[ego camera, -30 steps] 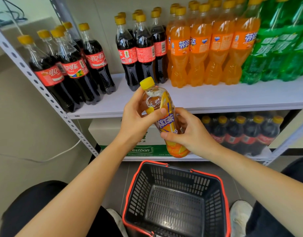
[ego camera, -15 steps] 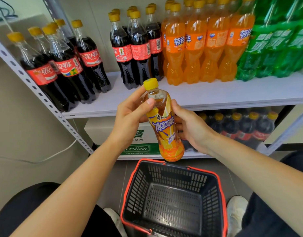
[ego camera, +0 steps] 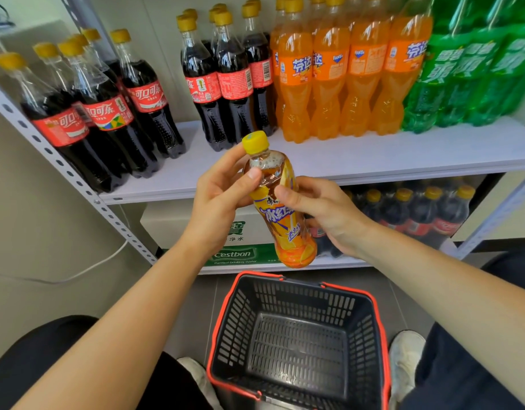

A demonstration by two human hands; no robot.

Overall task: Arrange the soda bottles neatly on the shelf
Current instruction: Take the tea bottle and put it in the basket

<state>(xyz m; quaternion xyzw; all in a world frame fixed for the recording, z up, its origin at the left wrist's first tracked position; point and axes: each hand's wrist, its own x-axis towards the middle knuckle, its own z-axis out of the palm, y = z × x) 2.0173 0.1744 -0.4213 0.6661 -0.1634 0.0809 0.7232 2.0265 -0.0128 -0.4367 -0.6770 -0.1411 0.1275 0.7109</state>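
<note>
An iced tea bottle (ego camera: 286,223) with a yellow cap and an orange and yellow label is held nearly upright in front of the shelf edge, above the basket. My left hand (ego camera: 220,199) grips its neck and shoulder from the left. My right hand (ego camera: 323,211) holds its middle from the right, thumb across the label. On the white shelf (ego camera: 373,155) stand two groups of cola bottles (ego camera: 107,113) (ego camera: 225,84), orange soda bottles (ego camera: 338,72) and green soda bottles (ego camera: 474,66).
A black basket with a red rim (ego camera: 296,344) sits on the floor below my hands, nothing in it. On the lower shelf are a white and green water carton (ego camera: 234,253) and more cola bottles (ego camera: 418,214). A perforated grey upright (ego camera: 63,170) slants at the left.
The bottle has gone from tilted to nearly upright and risen a little. My right hand shifted from the lower part to the middle of the label.
</note>
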